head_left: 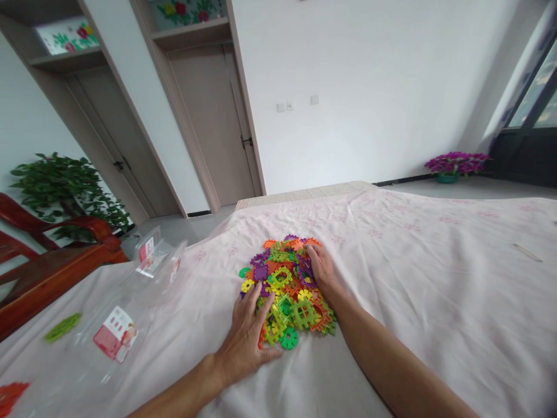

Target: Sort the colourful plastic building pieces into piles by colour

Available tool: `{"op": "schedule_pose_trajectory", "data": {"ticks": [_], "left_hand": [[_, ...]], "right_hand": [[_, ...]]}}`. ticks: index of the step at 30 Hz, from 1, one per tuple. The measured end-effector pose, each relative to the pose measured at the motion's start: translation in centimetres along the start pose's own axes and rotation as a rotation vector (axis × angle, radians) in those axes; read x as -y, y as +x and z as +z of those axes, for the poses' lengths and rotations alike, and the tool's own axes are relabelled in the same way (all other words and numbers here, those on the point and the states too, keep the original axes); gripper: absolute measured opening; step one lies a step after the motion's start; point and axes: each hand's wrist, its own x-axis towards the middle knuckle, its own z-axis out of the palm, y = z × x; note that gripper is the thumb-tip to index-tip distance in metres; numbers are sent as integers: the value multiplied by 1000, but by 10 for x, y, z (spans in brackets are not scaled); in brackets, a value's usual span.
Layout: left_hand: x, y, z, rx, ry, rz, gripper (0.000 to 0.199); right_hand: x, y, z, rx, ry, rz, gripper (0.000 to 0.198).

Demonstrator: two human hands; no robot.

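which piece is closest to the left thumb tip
The round green piece at the near edge of the pile, beside the left hand; the others lie farther from that thumb tip.

White wall (369, 69) ahead, three switch/socket plates (290, 105) on it, dark baseboard (404, 179) along the bottom. Left: two closed grey-brown doors (209, 110), dark lever handles (248, 141), floral panels (72, 36) above both. Grey floor (202, 227). Red-brown wooden seat (87, 258) with armrest far left, leafy green plant (67, 186) behind it. Right: magenta flowers (459, 161) in teal pot (447, 179), near dark-framed glazing (543, 110), door or window unclear. Surface (435, 278) draped in pale pink patterned cloth. Light soft, even.
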Motion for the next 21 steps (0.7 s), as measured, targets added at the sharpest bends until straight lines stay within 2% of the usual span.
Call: {"op": "schedule_pose_trajectory", "data": {"ticks": [5, 8, 10, 12, 14, 17, 19, 21], "left_hand": [[13, 56, 9, -116, 41, -30, 93], [23, 85, 4, -126, 47, -136, 77], [20, 93, -3, -167, 50, -202, 65], [6, 91, -12, -239, 41, -197, 55], [-17, 80, -19, -264, 24, -71, 52], [-55, 64, -20, -86, 20, 278, 60], [-74, 60, -14, 18, 30, 470, 71], [-83, 64, -5, 52, 61, 545, 68]], "right_hand": [[0, -1, 4, 32, -69, -45, 48], [-2, -4, 7, 66, -78, -93, 48], [-1, -6, 8, 91, -74, -127, 48], [0, -5, 7, 102, -97, -171, 49], [2, 1, 3, 81, -166, -205, 50], [0, 22, -6, 67, -369, -181, 50], [-6, 40, -12, 134, -541, -163, 44], [-12, 55, -15, 231, -644, -165, 41]]}}
